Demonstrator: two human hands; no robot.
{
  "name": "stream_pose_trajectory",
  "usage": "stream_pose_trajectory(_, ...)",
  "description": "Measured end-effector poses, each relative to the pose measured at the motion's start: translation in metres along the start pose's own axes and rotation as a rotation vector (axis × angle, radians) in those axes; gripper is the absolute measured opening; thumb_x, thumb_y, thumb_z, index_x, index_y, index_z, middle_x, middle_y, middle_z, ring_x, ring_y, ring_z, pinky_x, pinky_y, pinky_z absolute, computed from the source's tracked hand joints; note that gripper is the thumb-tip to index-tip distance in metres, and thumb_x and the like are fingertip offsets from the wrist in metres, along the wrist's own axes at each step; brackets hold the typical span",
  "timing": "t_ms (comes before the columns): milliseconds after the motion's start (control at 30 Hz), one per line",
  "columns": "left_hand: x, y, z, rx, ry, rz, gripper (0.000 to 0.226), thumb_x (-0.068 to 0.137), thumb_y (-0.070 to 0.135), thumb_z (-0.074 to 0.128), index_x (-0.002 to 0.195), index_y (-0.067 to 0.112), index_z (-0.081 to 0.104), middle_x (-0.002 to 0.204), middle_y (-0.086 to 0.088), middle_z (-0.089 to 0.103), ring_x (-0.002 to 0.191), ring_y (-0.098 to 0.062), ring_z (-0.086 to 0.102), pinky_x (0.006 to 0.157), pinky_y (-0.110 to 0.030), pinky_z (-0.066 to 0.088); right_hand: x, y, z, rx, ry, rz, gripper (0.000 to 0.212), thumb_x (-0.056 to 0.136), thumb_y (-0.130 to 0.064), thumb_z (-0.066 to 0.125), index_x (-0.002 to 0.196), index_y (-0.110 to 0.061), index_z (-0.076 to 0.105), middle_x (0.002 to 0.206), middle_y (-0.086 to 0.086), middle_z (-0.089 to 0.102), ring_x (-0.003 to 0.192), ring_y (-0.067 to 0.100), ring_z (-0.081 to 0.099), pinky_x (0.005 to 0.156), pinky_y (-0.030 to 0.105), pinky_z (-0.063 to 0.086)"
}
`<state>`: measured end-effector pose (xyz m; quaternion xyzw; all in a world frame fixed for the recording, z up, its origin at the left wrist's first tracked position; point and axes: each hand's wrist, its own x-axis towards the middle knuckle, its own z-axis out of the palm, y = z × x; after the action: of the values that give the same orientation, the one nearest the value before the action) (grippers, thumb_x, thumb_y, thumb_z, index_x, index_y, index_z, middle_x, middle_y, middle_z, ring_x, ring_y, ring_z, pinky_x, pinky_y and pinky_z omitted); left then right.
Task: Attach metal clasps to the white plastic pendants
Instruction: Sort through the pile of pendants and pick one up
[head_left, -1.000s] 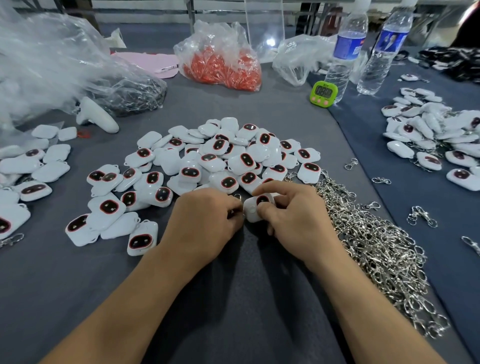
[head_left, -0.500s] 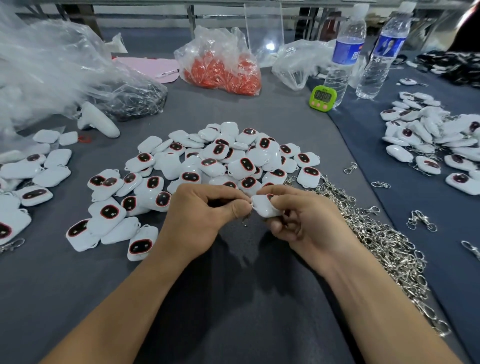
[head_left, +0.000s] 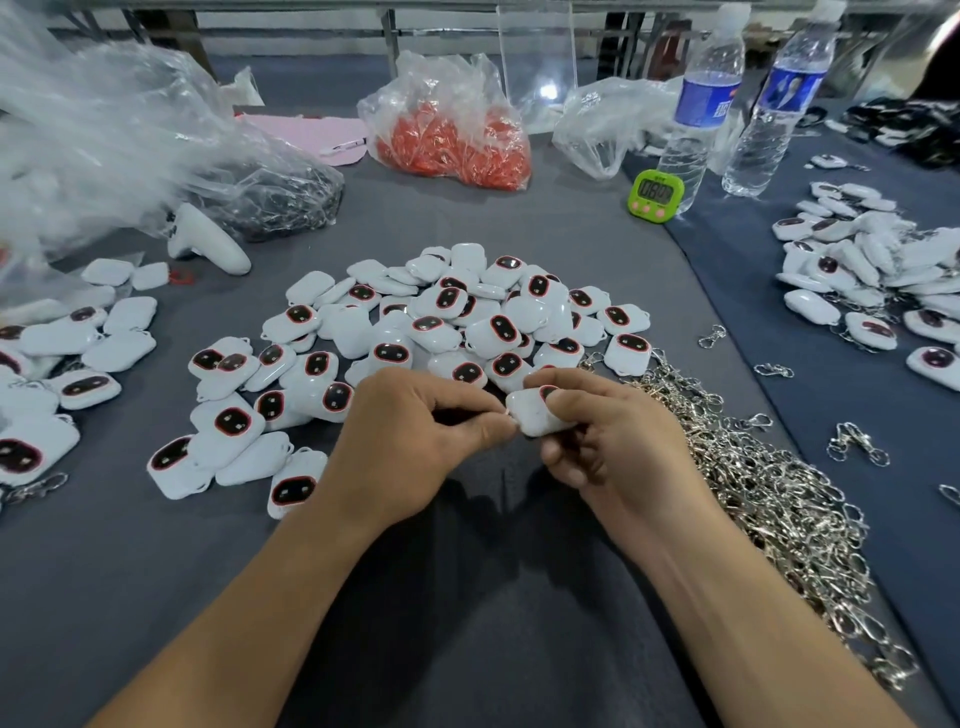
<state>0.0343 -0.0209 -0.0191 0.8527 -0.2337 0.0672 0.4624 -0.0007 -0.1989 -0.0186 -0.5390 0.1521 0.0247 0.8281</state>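
Right in front of me, above the grey cloth (head_left: 467, 597), the two hands meet. The right hand (head_left: 608, 447) has its thumb and curled fingers wrapped round a single white pendant (head_left: 535, 415), held clear of the table with its plain side up. The left hand (head_left: 415, 441) is closed to a tight pinch, thumb against forefinger, right at that pendant's left corner. Whether the clasp sits between those fingertips I cannot tell. A second ago both hands were down low against the cloth. Half a second ago they had lifted, and a small clasp dangled below the left fingertips. Now nothing hangs there and the pinch has closed in on the corner, so I'd say the clasp is being worked onto the loop but isn't yet hanging free. The hands have barely shifted otherwise. Just to the right lies the long heap of metal clasps (head_left: 769, 493), and beyond the hands is the pile of loose pendants (head_left: 441, 317), both apparently undisturbed. Farther back stand the green timer (head_left: 655, 195), a bag of orange pieces (head_left: 452, 140) and two water bottles (head_left: 701, 104).
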Motion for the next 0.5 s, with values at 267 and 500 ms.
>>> stream_pose_trajectory(267, 0.001, 0.006, 0.017, -0.522, -0.1, -0.266, 0.012, 0.088, 0.016, 0.074, 0.08, 0.021, 0.082, 0.068, -0.005, 0.074, 0.061, -0.005, 0.064, 0.059, -0.015, 0.049, -0.001, -0.002, 0.002, 0.162, -0.015, 0.025, 0.026, 0.094, 0.008, 0.05, 0.094, -0.002, 0.073, 0.069, 0.013, 0.064, 0.046, 0.017, 0.05, 0.035, 0.021, 0.033)
stream_pose_trajectory(500, 0.001, 0.002, 0.005, 0.211, -0.063, 0.133, 0.016, 0.087, 0.033, 0.068, 0.079, 0.023, 0.078, 0.069, 0.008, 0.068, 0.069, -0.011, 0.06, 0.066, -0.029, 0.046, -0.005, 0.001, 0.0, -0.133, 0.002, -0.264, 0.024, 0.094, 0.007, 0.056, 0.095, -0.008, 0.075, 0.061, 0.008, 0.063, 0.044, 0.02, 0.048, 0.035, 0.022, 0.033)
